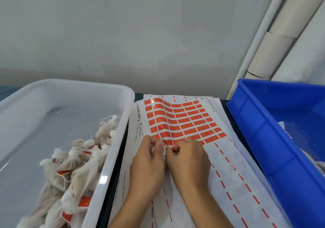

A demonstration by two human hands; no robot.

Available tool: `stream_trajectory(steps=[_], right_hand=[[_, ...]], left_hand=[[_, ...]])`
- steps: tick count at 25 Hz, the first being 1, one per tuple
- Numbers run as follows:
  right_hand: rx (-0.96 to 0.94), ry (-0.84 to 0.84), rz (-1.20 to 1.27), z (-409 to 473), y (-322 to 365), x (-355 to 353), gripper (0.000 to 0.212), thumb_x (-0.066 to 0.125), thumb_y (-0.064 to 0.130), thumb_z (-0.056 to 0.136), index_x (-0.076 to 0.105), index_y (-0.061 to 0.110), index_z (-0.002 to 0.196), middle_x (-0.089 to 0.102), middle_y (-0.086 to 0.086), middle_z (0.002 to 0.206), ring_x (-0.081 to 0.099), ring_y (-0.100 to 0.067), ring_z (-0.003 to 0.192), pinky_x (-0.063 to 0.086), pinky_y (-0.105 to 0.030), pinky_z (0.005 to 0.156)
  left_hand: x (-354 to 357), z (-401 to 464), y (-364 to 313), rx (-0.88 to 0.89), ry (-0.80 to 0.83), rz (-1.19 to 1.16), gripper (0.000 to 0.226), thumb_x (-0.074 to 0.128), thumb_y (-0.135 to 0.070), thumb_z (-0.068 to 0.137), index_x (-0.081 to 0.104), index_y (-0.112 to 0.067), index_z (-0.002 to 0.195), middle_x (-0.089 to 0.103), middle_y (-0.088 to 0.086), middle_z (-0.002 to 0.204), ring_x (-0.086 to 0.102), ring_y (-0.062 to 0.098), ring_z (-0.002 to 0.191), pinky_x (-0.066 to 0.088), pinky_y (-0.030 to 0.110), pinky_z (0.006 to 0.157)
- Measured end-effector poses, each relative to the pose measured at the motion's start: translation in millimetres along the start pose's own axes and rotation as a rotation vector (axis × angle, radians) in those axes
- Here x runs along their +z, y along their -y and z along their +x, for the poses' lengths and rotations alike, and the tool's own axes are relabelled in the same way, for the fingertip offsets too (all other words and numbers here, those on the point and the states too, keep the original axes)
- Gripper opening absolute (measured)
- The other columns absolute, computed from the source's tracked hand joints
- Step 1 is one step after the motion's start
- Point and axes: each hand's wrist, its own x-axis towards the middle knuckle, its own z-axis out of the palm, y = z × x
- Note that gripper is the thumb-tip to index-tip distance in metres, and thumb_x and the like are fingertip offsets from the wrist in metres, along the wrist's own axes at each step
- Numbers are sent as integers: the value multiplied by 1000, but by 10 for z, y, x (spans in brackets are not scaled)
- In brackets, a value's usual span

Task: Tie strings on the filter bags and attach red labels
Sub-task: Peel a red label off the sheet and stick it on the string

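A big white tub sits on the left. It holds a pile of filter bags that are already tied, and many have red labels on them. So a good part of the job looks done. A blue bin sits on the right; what lies inside it is hard to make out.

Between them lies the sheet of red labels. The top rows are still full. The lower rows are bare, so those labels look used up.

The left hand and the right hand meet just at the edge of the red rows. Their fingers are curled and pinch something small and white, with a thin string poking up. It may be a bag, but the hands hide it.
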Motion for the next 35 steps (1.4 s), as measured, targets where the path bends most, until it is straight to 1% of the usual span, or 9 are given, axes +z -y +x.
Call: stream_trajectory(steps=[5,9,12,16,18,24,28,31,35], right_hand=[[7,83,52,102,-56,-91,30,60,57,96,74,31,99,67,14,87,58,-5,65,37,-7,59],[-18,138,61,190,-94,-141,28,64,54,95,72,30,82,64,15,74,60,-7,59,37,-9,56],[-50,151,64,214,-116,-149,26,64,52,95,71,31,82,64,16,80,60,-7,62,36,-7,59],[-61,138,83,230,-183,-146,22,63,49,96,73,30,93,69,12,100,62,-8,74,47,-10,75],[-63,114,104,198,-182,-127,26,65,56,93,73,31,97,67,15,103,60,-7,77,43,-9,73],[-44,-4,18,156,-70,3,41,66,65,87,68,32,110,64,12,112,56,-8,90,54,-23,85],[-46,-75,72,140,-83,67,37,67,60,89,72,30,108,67,11,111,56,-8,89,55,-23,85],[-64,-73,47,145,-68,86,31,64,56,91,74,29,104,69,11,103,55,-8,80,48,-15,76],[-71,-56,70,168,-87,39,28,62,56,93,74,32,102,69,15,100,55,-6,75,43,-11,74]], left_hand=[[-2,21,-3,-28,-1,-30,14,50,-48,106,54,-42,93,69,-33,98,66,-13,90,57,30,76],[-10,23,-20,-52,4,-61,15,51,-48,105,54,-44,91,69,-34,99,64,-15,91,54,23,72],[-16,24,-31,-76,-5,-93,14,53,-48,104,55,-43,90,71,-30,98,64,-18,92,52,18,69],[-13,31,-44,-94,8,-123,15,53,-46,104,57,-36,95,72,-30,97,65,-19,90,48,13,65],[-15,37,-50,-93,7,-140,15,53,-46,104,58,-35,95,72,-32,95,65,-19,90,49,12,65],[-13,31,-55,-32,-163,-196,17,53,-42,105,54,-37,89,74,-27,100,72,-4,96,60,29,80],[-22,28,-59,37,-222,-111,17,52,-36,108,52,-35,90,72,-30,93,71,-3,90,57,28,79],[-31,23,-79,48,-257,-113,18,50,-30,109,52,-31,91,74,-15,83,70,-3,82,49,13,68],[-43,10,-124,4,-269,-146,18,47,-30,109,51,-29,92,69,-19,81,70,-1,71,50,10,50]])
